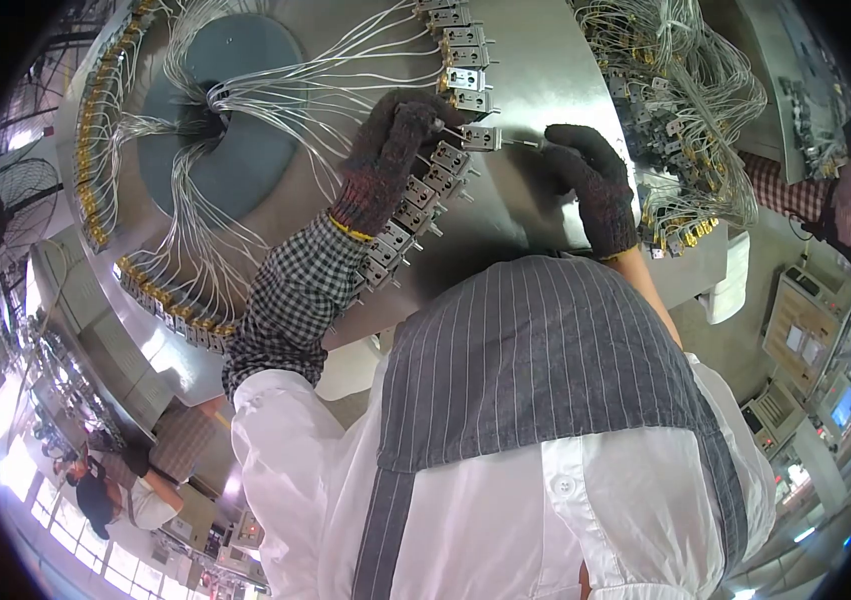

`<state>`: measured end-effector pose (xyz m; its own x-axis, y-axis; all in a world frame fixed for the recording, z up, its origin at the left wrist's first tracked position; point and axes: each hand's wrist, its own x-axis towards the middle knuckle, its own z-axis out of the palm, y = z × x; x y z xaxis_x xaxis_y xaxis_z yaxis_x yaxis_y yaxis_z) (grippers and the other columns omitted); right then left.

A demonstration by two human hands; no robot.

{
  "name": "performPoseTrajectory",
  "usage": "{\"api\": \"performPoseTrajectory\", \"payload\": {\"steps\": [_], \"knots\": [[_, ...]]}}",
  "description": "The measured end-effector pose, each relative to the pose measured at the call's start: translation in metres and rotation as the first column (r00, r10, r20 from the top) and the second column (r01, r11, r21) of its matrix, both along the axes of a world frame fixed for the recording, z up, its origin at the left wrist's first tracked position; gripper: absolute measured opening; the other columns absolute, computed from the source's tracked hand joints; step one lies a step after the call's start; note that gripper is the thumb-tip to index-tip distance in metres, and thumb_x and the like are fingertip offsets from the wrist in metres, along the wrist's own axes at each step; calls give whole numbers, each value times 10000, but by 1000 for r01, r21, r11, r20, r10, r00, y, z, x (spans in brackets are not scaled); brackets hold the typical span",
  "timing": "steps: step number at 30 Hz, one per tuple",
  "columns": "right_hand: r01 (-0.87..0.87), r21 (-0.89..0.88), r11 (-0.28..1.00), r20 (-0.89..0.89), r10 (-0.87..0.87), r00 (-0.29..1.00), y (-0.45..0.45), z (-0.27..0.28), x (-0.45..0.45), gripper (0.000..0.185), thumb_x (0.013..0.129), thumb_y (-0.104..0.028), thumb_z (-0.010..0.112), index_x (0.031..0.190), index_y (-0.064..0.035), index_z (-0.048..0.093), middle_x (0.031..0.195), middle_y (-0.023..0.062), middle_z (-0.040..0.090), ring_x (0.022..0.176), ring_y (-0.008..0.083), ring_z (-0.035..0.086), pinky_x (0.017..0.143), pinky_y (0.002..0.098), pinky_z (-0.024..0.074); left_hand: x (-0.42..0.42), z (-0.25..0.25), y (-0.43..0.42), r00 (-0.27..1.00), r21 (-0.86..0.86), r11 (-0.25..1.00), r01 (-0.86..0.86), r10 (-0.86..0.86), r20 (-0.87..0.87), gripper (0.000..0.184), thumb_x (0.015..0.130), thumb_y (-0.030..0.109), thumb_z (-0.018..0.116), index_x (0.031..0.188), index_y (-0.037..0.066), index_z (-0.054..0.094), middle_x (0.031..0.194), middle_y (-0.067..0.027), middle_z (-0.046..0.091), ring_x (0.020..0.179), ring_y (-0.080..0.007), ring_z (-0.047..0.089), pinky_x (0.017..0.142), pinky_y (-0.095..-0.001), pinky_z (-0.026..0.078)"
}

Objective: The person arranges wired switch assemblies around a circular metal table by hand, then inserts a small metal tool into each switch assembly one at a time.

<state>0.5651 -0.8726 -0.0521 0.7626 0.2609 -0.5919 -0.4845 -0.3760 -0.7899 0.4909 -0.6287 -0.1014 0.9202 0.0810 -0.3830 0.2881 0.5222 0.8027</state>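
Both my hands wear dark knitted gloves. My left hand (pixel 392 155) is closed at the inner side of a small metal block (pixel 481 138), its fingertips at a thin piece that leads into the block. To the right of the block, my right hand (pixel 590 180) pinches a thin rod-like piece (pixel 520 142) that points at the block. More metal blocks (pixel 465 80) with white wires (pixel 355 75) line the curved edge of the round table above, and others (pixel 413 217) continue below, partly behind my left hand and sleeve.
A grey disc (pixel 245 60) with a central hole gathers the wires. At the left, brass-coloured fittings (pixel 93 150) follow the table's edge. A tangled bundle of wired parts (pixel 685 110) lies at the right. A co-worker's sleeve (pixel 783 187) is at the far right, another person (pixel 110 500) at lower left.
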Motion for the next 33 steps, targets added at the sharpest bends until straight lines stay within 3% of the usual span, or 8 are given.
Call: {"api": "performPoseTrajectory", "payload": {"steps": [4,6,10,19,28,30,32,33], "knots": [[-39,-23,999,-1,39,999,0,-6,1,292,896,-149,659,1159,-23,658,1016,68,695,908,135,648,781,276,528,-1,-6,3,991,-65,994,86,-92,-97,283,1033,310,504,1100,42,563,987,-107,676,880,-164,650,754,-321,570],[-49,-3,999,43,49,998,1,-6,0,290,896,-154,663,1155,-23,662,1009,64,696,901,132,649,775,275,528,0,-12,1,995,66,995,71,-75,62,292,1031,315,511,1107,39,568,1012,-112,679,876,-166,651,763,-320,569],[-39,-58,998,-13,38,999,3,3,-2,300,878,-185,675,1135,-30,675,970,48,692,854,110,627,740,258,501,0,-7,2,993,45,995,88,-91,73,301,1033,317,510,1119,34,567,1031,-117,681,892,-169,651,774,-318,565],[-45,-52,998,-66,41,997,9,3,0,321,865,-204,667,1137,-35,674,938,26,679,821,90,599,703,230,464,-1,2,-1,999,-55,998,41,-42,-23,283,1046,303,469,1153,52,545,1035,-128,690,745,-161,674,617,-295,585],[-3,-66,998,-20,1,1000,8,-1,1,284,856,-186,698,1078,-12,670,856,70,686,727,130,633,668,267,517,-1,-7,-7,981,48,999,13,-22,194,257,1047,297,470,1154,78,549,1043,-98,694,738,-124,652,599,-272,568],[-15,-54,998,53,18,998,3,-9,1,284,854,-186,700,1075,-11,667,855,70,685,727,131,632,672,268,517,-2,2,-5,990,38,994,106,-109,92,260,1044,297,485,1169,80,552,1058,-80,692,816,-124,647,703,-277,561],[84,2,996,-270,-80,960,1,-13,6,276,890,-186,623,1098,-10,664,949,83,693,866,142,644,777,264,515,-2,-7,-3,982,106,987,119,-133,132,265,1042,297,492,1177,77,552,1064,-72,690,869,-126,641,765,-284,546],[82,1,997,-267,-79,960,2,-14,5,276,890,-186,623,1098,-10,664,949,83,693,866,142,644,777,264,515,0,-9,-1,972,174,976,130,-160,174,271,1041,297,499,1186,75,553,1071,-64,689,921,-128,635,827,-291,530]]}}
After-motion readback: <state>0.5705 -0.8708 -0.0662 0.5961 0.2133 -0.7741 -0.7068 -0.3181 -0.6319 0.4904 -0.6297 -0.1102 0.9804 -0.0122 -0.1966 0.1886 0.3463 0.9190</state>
